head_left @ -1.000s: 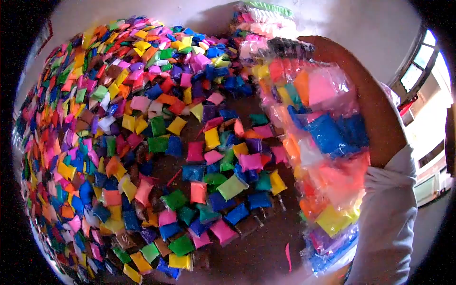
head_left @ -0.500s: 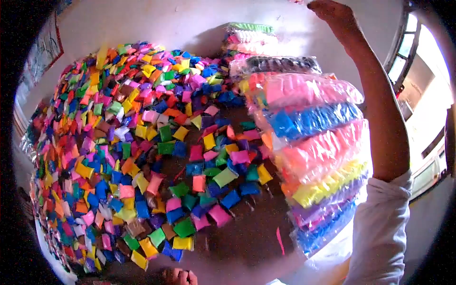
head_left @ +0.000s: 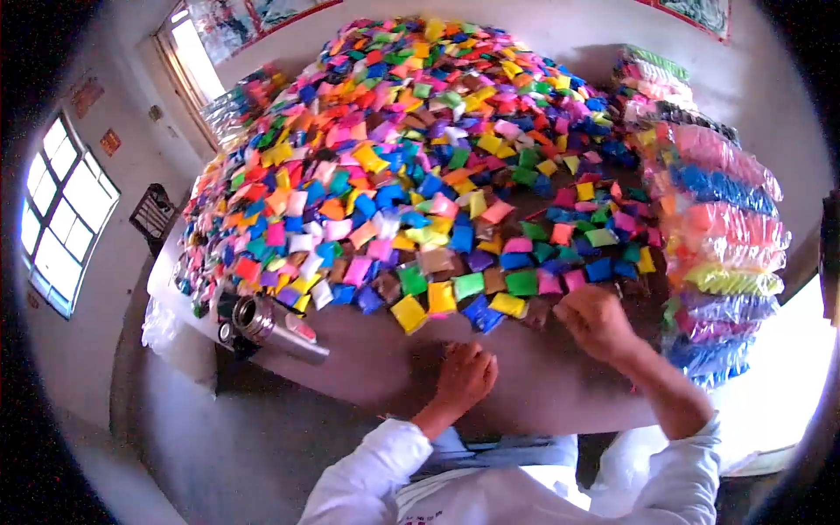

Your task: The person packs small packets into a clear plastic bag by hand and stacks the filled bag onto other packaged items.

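A large heap of small, colourful plastic-wrapped packets (head_left: 385, 206) spreads over the brown table (head_left: 376, 359). At the table's near edge my left hand (head_left: 466, 374) rests with curled fingers, a little below the front row of packets. My right hand (head_left: 597, 319) is closed just in front of the heap's right part, beside blue and pink packets. Whatever either hand may hold is hidden by the fingers. Larger clear bags of packets sorted by colour (head_left: 722, 223) are stacked along the right side, to the right of my right hand.
An open steel flask (head_left: 293, 337) lies tilted at the table's left front edge, next to a dark object. A clear plastic bag (head_left: 162, 324) hangs at the left corner. Beyond are a window (head_left: 68, 210) and a chair (head_left: 153, 210).
My right arm, raised high toward the back right, has come down to the front of the heap. The view has swung left and down, bringing my left hand and the flask into sight.
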Demonstrator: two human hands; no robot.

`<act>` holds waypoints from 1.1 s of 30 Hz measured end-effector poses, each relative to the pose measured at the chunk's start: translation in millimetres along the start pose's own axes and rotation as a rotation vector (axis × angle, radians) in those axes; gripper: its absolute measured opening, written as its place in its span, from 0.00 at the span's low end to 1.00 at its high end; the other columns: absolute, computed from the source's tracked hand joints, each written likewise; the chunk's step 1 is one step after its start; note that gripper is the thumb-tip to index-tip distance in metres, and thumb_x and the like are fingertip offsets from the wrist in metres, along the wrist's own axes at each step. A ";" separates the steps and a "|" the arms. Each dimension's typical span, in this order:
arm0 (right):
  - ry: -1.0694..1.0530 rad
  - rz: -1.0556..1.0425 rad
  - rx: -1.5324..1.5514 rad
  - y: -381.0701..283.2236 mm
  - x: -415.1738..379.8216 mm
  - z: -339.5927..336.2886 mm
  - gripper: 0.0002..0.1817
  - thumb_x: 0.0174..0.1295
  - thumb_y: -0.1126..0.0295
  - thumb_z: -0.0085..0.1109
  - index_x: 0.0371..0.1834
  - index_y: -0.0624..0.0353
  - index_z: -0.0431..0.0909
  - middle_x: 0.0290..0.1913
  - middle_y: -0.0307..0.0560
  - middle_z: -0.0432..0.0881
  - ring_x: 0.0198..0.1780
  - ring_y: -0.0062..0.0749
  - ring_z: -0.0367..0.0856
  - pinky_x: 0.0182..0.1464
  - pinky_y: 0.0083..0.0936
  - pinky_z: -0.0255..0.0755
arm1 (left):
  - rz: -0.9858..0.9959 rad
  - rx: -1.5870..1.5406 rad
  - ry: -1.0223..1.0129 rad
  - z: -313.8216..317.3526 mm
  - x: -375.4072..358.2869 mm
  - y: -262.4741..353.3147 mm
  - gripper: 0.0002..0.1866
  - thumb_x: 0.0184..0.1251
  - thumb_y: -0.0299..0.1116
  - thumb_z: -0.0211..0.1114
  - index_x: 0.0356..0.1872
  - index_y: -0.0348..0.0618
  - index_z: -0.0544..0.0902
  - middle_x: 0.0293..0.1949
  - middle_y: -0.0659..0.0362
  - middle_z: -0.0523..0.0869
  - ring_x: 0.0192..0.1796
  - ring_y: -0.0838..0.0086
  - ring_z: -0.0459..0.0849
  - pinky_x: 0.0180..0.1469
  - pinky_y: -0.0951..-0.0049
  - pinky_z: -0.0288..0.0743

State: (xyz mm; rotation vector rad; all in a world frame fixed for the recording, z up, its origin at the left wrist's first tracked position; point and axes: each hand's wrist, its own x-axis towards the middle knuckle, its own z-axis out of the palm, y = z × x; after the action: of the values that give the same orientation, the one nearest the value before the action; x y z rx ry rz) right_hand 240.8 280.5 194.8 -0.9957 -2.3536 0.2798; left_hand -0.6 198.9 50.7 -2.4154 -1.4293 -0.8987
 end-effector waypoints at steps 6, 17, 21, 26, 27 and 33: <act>0.133 0.162 -0.091 -25.4 -71.7 135.1 0.08 0.52 0.76 0.58 0.36 0.62 0.76 0.44 0.56 0.79 0.47 0.54 0.76 0.49 0.42 0.71 | -0.167 -0.126 0.076 -14.5 2.8 10.1 0.07 0.58 0.32 0.62 0.24 0.44 0.76 0.32 0.54 0.76 0.38 0.58 0.77 0.45 0.55 0.68; 0.491 0.292 0.539 -75.0 -55.2 24.2 0.06 0.60 0.75 0.59 0.39 0.66 0.78 0.35 0.41 0.81 0.37 0.25 0.77 0.40 0.22 0.73 | -0.168 -0.144 0.050 11.2 -7.9 3.3 0.09 0.62 0.34 0.59 0.24 0.42 0.75 0.30 0.51 0.77 0.36 0.54 0.77 0.41 0.56 0.71; 0.896 -0.100 0.275 -131.3 -59.0 -86.5 0.13 0.67 0.66 0.49 0.35 0.66 0.77 0.31 0.46 0.81 0.26 0.25 0.77 0.30 0.20 0.70 | -0.168 -0.095 0.004 2.9 -2.8 6.5 0.10 0.61 0.34 0.60 0.22 0.42 0.75 0.30 0.52 0.77 0.35 0.56 0.77 0.41 0.56 0.70; 0.962 -0.191 0.205 -169.3 -116.0 -151.3 0.18 0.57 0.64 0.43 0.35 0.71 0.74 0.36 0.59 0.78 0.41 0.43 0.77 0.51 0.40 0.72 | -0.173 -0.106 0.053 8.7 -3.4 3.7 0.10 0.60 0.34 0.61 0.23 0.41 0.76 0.30 0.53 0.77 0.35 0.56 0.77 0.42 0.57 0.70; 0.889 -0.393 0.250 -167.9 -121.3 -159.6 0.21 0.61 0.57 0.41 0.40 0.67 0.73 0.35 0.53 0.75 0.35 0.40 0.75 0.46 0.41 0.68 | -0.183 -0.061 0.028 3.6 -2.7 6.1 0.10 0.59 0.34 0.62 0.22 0.41 0.76 0.30 0.53 0.77 0.35 0.57 0.78 0.41 0.57 0.71; 1.035 -0.874 0.448 -189.2 -98.4 -162.9 0.25 0.70 0.46 0.37 0.41 0.59 0.71 0.30 0.41 0.68 0.23 0.31 0.69 0.35 0.39 0.62 | -0.254 -0.043 0.038 0.4 0.4 10.4 0.10 0.59 0.34 0.61 0.21 0.41 0.76 0.30 0.52 0.77 0.35 0.56 0.78 0.39 0.57 0.72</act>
State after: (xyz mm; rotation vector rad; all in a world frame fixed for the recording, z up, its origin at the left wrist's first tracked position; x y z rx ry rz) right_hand 277.3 73.5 361.6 0.1734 -1.4393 -0.0655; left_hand 8.5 193.9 52.0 -2.2666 -1.7475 -1.0328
